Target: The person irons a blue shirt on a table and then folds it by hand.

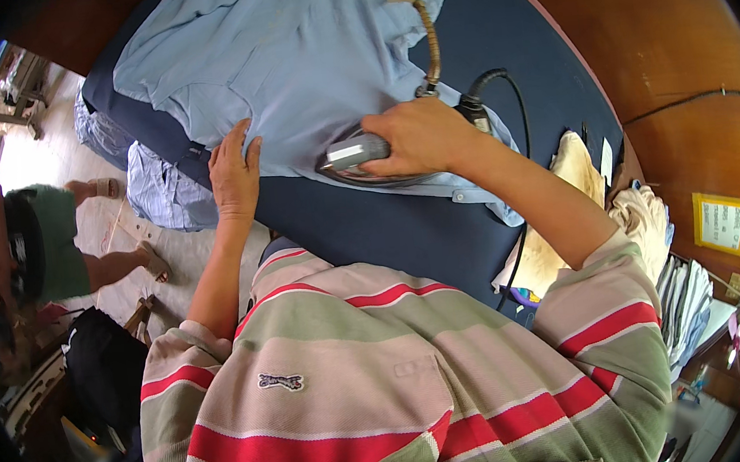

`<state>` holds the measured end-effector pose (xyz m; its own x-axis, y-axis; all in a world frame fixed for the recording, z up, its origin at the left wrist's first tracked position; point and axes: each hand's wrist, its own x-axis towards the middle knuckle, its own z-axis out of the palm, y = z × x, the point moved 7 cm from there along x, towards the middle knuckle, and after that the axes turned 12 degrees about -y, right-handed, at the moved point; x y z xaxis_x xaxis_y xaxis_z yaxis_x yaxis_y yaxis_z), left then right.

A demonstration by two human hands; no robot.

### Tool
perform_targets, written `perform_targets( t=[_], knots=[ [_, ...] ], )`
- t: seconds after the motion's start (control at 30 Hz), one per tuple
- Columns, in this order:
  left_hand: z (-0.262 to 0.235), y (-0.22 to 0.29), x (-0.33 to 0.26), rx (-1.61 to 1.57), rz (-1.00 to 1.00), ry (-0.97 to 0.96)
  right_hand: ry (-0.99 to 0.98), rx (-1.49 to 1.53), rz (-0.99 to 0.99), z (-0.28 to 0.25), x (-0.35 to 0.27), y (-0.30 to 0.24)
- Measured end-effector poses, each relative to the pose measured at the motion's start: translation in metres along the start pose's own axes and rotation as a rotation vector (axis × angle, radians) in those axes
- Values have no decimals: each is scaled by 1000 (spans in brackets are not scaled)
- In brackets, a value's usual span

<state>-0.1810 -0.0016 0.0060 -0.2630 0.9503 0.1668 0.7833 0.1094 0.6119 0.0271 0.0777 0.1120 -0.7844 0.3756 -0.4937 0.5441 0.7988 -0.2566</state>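
A light blue shirt [273, 53] lies spread over a dark navy padded ironing surface [324, 213]. My right hand [423, 137] is wrapped round the grey handle of a steam iron [354, 152], which rests on the shirt near its close edge. To the left, my left hand [235, 173] lies on the shirt's near edge with fingers stretched and slightly apart, holding nothing. A brown-wrapped hose [431, 42] and a black cord [519, 96] run up to the iron's rear. The iron's soleplate is hidden against the cloth.
Pale blue cloth [166, 190] hangs at the surface's left edge. On the right are a yellowish cloth [575, 184], stacked folded garments [684, 303] and a brown wooden wall [655, 43]. Another person [59, 243] is at the far left. Black cloth [102, 364] sits low left.
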Motion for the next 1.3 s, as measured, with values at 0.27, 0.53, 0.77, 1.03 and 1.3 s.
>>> perform_targets(
  t=[0.27,0.53,0.77,1.03,1.3],
  knots=[
    [18,82,-1,-139,260,4,-5,29,13,-6,-22,25],
    [74,106,-21,369,385,-473,-40,45,-46,30,-74,30],
    [72,107,-19,389,379,-521,280,149,501,-3,-83,111],
    [72,109,-18,383,384,-541,377,208,609,-18,-85,161],
    [71,106,-15,312,357,-546,92,87,113,24,-87,65]
  ],
)
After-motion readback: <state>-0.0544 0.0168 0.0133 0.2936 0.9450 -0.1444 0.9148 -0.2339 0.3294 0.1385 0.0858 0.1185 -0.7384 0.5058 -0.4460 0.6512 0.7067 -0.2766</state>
